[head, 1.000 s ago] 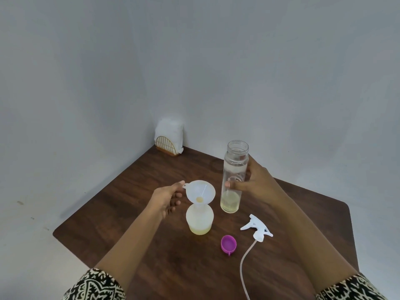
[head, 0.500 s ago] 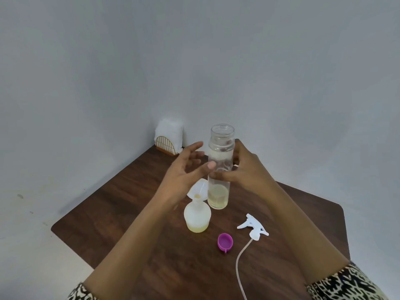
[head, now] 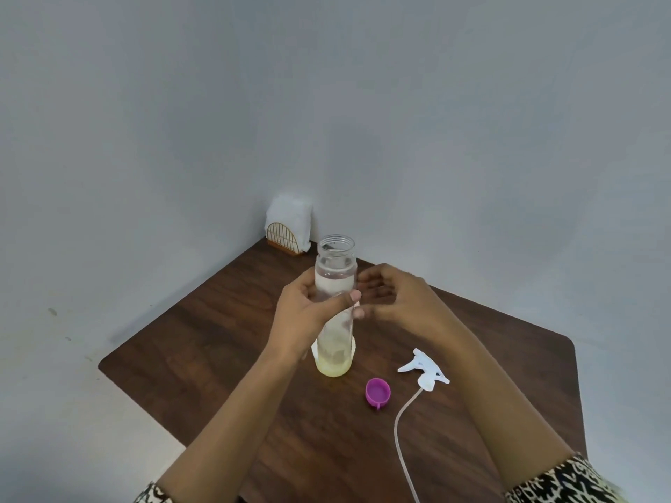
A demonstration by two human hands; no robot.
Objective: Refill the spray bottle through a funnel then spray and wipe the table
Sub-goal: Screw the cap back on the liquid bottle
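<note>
Nearest us, two forearms in black-and-cream patterned sleeves reach forward over a dark brown wooden bench (head: pixel 218 357). At about 4 o'clock from the bench's middle lies a white plastic trigger spray head (head: pixel 423 372), its thin clear tube trailing toward 6 o'clock; it is off so the neck stays free for filling. Just beside it, at 5 o'clock, a small round purple plastic cap (head: pixel 377 392) rests open side up.

At the middle, the left hand (head: pixel 308 314) is wrapped around a tall clear plastic bottle (head: pixel 334 281), uncapped, held upright with pale yellow liquid low inside. The right hand (head: pixel 395 303) sits just beside it at 3 o'clock, fingers loosely curled and grasping nothing; whether a fingertip touches the bottle we cannot tell.

Directly behind that bottle, mostly hidden, stands the small translucent spray bottle (head: pixel 334 372) with a white plastic funnel (head: pixel 315 352) in its neck. We judge that pouring is the step in hand.

Farthest, at 12 o'clock in the corner, a gold wire holder of white napkins (head: pixel 288 226) waits, likely for wiping.
</note>
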